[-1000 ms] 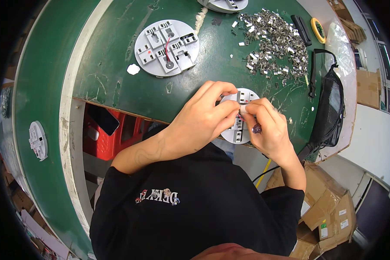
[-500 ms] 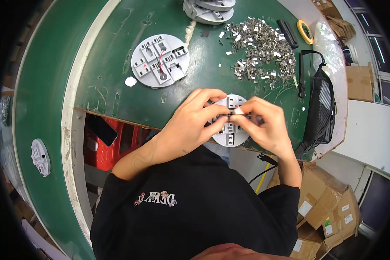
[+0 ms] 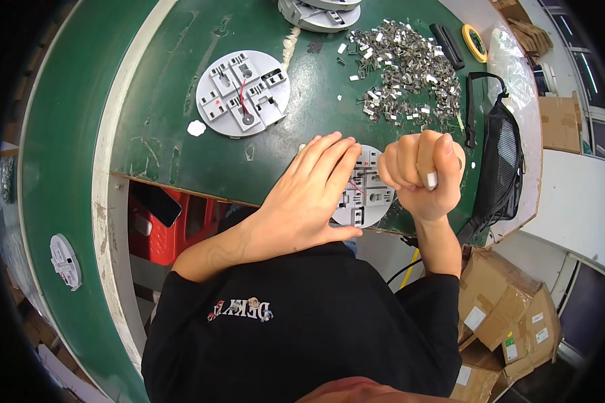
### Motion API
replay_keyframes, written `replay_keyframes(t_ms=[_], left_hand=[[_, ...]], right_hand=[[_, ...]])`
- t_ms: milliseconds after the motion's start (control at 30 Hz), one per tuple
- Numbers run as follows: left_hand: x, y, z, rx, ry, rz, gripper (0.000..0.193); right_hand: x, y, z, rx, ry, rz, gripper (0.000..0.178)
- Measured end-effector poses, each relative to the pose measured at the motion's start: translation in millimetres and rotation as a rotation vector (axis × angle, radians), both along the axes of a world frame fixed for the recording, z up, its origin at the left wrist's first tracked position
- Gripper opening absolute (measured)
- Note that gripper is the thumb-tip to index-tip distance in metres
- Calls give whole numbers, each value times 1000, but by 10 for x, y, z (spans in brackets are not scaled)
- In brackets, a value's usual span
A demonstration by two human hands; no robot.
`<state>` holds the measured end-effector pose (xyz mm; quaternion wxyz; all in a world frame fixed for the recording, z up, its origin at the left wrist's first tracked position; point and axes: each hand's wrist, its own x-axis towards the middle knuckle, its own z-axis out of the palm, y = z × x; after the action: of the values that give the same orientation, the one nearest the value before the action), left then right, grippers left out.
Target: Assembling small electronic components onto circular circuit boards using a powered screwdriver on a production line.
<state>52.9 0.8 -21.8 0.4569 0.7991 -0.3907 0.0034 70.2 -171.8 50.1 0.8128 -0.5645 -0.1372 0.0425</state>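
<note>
My left hand [image 3: 309, 191] lies flat with its fingers stretched out, covering the left side of a round grey plastic disc [image 3: 363, 197]. That disc sits at the table's near edge and has molded blocks, slots and a short red wire. Raised over its right side, my right hand [image 3: 420, 168] is closed in a fist. A small white piece [image 3: 431, 180] shows at its fingers; whether it is gripped or wrapped on a finger I cannot tell. Farther left lies a larger grey disc [image 3: 222, 115] with a red wire and a round black part.
A heap of small metal clips [image 3: 410, 77], some with white ends, spreads at the far right. Beyond are a black bar [image 3: 446, 47], a yellow tape roll [image 3: 474, 43] and a black mesh bag [image 3: 503, 154]. Stacked grey discs [image 3: 319, 17] stand at the back. A red stool [image 3: 161, 235] is below.
Both hands have parted from their pinch over the small disc. My left hand has flattened out; my right hand has risen to the right and curled into a fist.
</note>
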Motion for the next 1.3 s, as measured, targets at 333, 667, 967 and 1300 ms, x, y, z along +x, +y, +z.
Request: replay_keyframes(t_ms=[333,667,967,1300], left_hand=[[1,4,-16,-23,-43,-10,97],[6,41,41,-43,-7,-33,95],[89,89,105,-193,55,-7,56],[62,-7,26,-275,56,63,7]], right_hand=[[-42,41,-44,-55,-46,77,41],[-92,-584,346,-457,-117,-318,26],[-59,-833,-166,-1425,-210,-519,13],[-184,-656,59,-1166,202,-407,13]])
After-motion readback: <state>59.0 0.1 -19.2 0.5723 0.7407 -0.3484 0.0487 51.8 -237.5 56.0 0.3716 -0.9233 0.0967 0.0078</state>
